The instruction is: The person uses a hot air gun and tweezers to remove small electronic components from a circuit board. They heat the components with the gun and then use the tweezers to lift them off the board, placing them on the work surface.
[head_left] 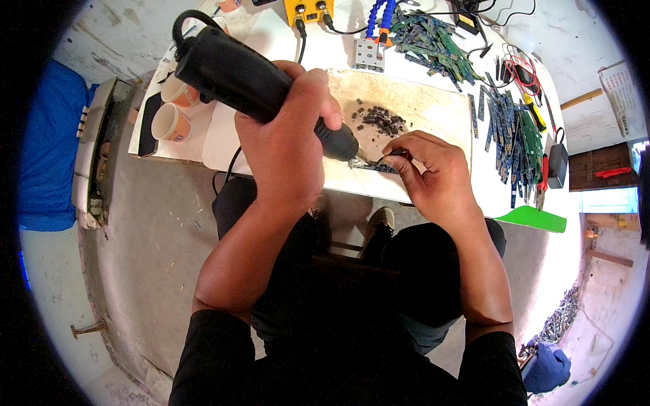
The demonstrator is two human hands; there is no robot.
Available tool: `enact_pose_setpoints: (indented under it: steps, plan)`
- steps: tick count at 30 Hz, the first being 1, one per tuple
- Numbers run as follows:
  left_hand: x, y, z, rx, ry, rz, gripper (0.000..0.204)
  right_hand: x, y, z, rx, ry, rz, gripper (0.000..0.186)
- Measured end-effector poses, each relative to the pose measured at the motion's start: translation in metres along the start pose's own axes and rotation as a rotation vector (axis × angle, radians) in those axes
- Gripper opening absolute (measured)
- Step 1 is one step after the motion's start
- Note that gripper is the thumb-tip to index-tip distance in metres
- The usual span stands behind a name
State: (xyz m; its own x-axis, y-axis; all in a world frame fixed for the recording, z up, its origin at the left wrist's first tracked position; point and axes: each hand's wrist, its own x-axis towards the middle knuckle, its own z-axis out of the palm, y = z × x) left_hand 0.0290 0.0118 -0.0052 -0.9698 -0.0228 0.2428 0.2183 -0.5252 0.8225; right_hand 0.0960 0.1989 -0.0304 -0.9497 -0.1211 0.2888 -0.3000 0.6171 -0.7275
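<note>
My left hand [288,145] is wrapped round a black hot-air gun [233,74], which slants down to the right. Its metal nozzle [357,162] points at a narrow circuit board strip [386,168] near the table's front edge. Thumb and fingers of my right hand [437,169] pinch a slim dark tool [399,153] that looks like tweezers, its tip close to the nozzle and the strip. Just beyond them, small black components [387,123] lie scattered in a pile on a stained, pale work board [440,108].
Heaps of circuit board strips lie at the back [433,44] and right [514,139]. A yellow power unit [309,9] and a small metal block [369,54] stand at the back. Paper cups [171,123] stand left. Red-handled pliers [544,174] and a black adapter [557,164] lie right.
</note>
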Motion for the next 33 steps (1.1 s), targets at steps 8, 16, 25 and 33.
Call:
enact_pose_setpoints:
  steps: [8, 16, 25, 33]
  plan:
    - [0.0, -0.0016, 0.0013, -0.005, 0.004, -0.004, 0.012, 0.0007, -0.0013, -0.0009, -0.005, -0.014, 0.009, 0.014]
    - [-0.0007, -0.0018, 0.0029, -0.021, 0.0, -0.013, 0.011, 0.0002, -0.0006, -0.0005, -0.005, -0.004, 0.0, 0.013]
    - [-0.0022, 0.0016, 0.0028, 0.003, 0.004, -0.018, 0.01, 0.0, -0.0016, 0.0006, 0.024, 0.018, 0.01, 0.011]
    - [-0.0011, -0.0001, 0.001, 0.013, -0.006, -0.003, 0.011, 0.0008, -0.0024, -0.0003, 0.001, 0.003, 0.015, 0.012]
